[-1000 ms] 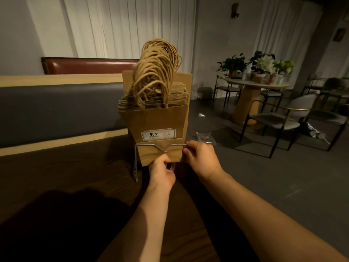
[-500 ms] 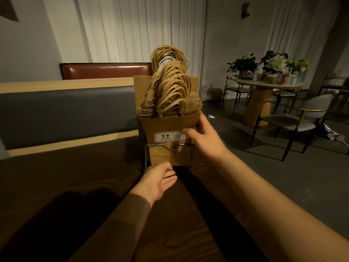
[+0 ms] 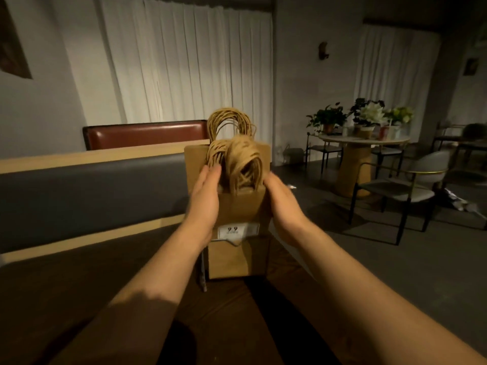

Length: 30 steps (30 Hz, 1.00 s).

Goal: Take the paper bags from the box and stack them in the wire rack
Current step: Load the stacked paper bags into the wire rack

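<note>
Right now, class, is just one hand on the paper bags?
No: the left hand and the right hand each press a side of the paper bags standing in the wire rack.

Matt kraft paper bags [image 3: 238, 206], twisted paper-cord handles [image 3: 243, 167]; thin metal wire rack [image 3: 203, 270]; dark wood table [image 3: 79, 285].

My left hand [image 3: 204, 204] and right hand [image 3: 280, 206] cover 2 sides of the paper bags [image 3: 242, 206]. The label [image 3: 238, 229] between my wrists is too blurred to read. Below my grip, the bags hide most of the wire rack [image 3: 202, 272]. Above it, the twine handles [image 3: 237, 164] blur together.
</note>
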### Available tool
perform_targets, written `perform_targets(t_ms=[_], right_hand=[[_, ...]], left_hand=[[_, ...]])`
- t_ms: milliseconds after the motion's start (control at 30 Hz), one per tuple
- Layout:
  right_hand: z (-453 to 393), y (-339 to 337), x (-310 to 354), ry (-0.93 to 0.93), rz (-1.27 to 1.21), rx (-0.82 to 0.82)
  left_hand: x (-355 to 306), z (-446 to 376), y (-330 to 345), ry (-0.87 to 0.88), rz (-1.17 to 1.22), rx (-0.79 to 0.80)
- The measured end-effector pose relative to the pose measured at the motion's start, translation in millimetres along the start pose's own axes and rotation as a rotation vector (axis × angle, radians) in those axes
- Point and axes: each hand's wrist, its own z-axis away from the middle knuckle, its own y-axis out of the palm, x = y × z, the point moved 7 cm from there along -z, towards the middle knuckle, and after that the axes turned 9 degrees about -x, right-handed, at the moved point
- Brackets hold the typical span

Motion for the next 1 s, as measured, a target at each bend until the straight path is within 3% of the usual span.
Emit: perform_targets(t_ms=[100, 233, 367, 500, 767, 1000], right_hand=[[8, -6, -29, 0.092, -0.054, 0.024], [2, -5, -7, 0.083, -0.02, 0.137], [-23, -1, 5, 0.141, -0.088, 0.14], [-14, 16, 9, 0.162, -0.095, 0.149], [-28, 14, -9, 0.306, -0.258, 0.126], [-27, 20, -11, 0.432, -0.229, 0.193]], left_hand=[[13, 16, 8, 0.116, -0.125, 0.041], [3, 0, -8, 0.154, -0.158, -0.01], [17, -16, -30, -0.122, -0.019, -0.074], [32, 0, -16, -0.355, 0.193, 0.053], [22, -23, -4, -0.41, 0.209, 0.136], [33, -38, -22, -0.42, 0.112, 0.011]])
